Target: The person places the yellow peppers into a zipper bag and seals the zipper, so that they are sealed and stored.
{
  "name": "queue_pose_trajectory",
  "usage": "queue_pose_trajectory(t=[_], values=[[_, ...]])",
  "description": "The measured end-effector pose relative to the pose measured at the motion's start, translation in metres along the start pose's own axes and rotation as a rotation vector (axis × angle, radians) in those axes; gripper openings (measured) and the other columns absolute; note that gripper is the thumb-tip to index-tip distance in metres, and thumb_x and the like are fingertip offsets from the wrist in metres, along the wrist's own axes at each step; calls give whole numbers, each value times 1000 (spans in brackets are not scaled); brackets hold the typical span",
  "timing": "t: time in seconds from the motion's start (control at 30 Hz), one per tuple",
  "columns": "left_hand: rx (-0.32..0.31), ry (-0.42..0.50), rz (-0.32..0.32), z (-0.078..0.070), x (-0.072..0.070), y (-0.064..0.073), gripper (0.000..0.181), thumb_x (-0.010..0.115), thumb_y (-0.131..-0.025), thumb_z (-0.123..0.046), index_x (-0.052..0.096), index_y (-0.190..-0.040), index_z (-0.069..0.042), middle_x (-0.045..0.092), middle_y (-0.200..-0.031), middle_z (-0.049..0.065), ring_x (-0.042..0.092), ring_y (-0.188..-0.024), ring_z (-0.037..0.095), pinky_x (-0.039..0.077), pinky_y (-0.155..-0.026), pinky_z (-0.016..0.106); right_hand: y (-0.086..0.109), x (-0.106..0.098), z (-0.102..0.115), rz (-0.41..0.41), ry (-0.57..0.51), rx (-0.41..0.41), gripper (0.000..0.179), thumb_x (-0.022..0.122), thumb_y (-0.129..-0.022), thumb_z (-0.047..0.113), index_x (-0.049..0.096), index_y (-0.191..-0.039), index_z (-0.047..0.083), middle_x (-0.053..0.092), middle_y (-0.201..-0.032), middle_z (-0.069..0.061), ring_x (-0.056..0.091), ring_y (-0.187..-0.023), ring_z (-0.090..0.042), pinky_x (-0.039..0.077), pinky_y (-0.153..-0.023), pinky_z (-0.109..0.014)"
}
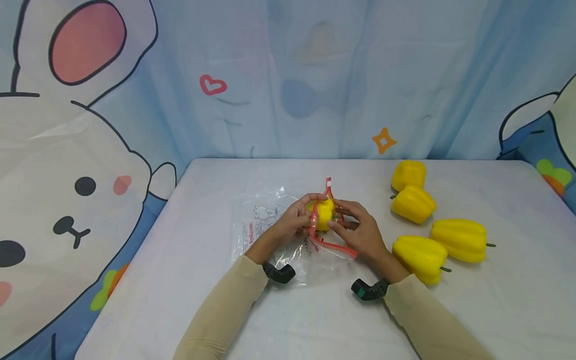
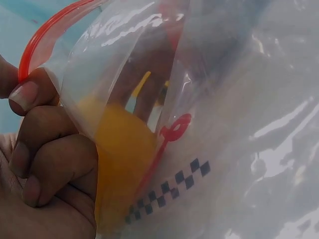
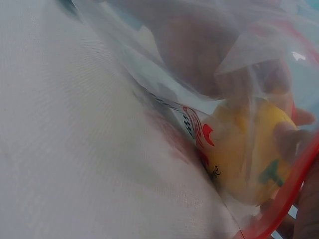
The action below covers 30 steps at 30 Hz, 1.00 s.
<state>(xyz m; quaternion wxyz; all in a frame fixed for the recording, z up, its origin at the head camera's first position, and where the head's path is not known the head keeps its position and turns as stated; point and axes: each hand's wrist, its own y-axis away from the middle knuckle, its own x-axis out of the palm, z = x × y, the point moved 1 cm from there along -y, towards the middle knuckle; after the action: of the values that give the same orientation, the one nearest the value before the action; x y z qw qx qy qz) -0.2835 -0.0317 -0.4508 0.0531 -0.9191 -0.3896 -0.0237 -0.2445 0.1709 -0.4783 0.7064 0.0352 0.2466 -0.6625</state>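
Note:
A yellow bell pepper (image 1: 324, 216) sits in the mouth of a clear zip bag (image 1: 245, 220) with a red zip edge. My left hand (image 1: 291, 220) pinches the bag's red rim (image 2: 37, 42) between thumb and finger, its other fingers curled, as the left wrist view shows. From the other side, my right hand (image 1: 362, 231) holds the pepper with its fingers and thumb about it. Through the plastic, the right wrist view shows the pepper (image 3: 244, 149) and its green stem. The red rim and plastic partly cover the right fingers there.
To the right on the white table (image 1: 315, 320) lie several more yellow bell peppers: one at the back (image 1: 409, 174), one just before it (image 1: 414, 204), and a pair (image 1: 459, 240) nearer the front. A blue patterned curtain (image 1: 306, 100) hangs behind the table.

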Motion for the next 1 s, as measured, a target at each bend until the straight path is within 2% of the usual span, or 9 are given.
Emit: queue_pose_trajectory(t=[0.3,0.53,0.73,1.0], values=[[23,17,44,-3,1,-2,60,40,-84,1,31,-143,-2,50,-56,-11,31,-41,8,27,-44,21,-2,-1,2,30,16,20,61,70,-91,31,46,-147,26,49,-143,-9,55,-127,-35,51,-97,-49],[18,23,37,0,1,2,60,40,-82,2,32,-142,-2,48,-55,-9,24,-43,17,25,-44,23,1,3,4,73,76,66,62,65,-94,37,40,-150,31,48,-144,-8,54,-129,-33,49,-101,-51],[26,51,52,1,1,6,61,39,-81,2,31,-142,-1,53,-55,-11,25,-41,15,25,-43,23,4,6,3,76,113,57,63,64,-94,36,38,-151,32,49,-144,-9,56,-126,-33,50,-99,-50],[39,50,58,-2,1,1,61,38,-81,2,30,-142,0,52,-56,-11,27,-40,13,26,-42,21,1,2,5,76,117,45,63,65,-94,37,38,-150,35,50,-145,-8,57,-126,-32,51,-99,-49]])
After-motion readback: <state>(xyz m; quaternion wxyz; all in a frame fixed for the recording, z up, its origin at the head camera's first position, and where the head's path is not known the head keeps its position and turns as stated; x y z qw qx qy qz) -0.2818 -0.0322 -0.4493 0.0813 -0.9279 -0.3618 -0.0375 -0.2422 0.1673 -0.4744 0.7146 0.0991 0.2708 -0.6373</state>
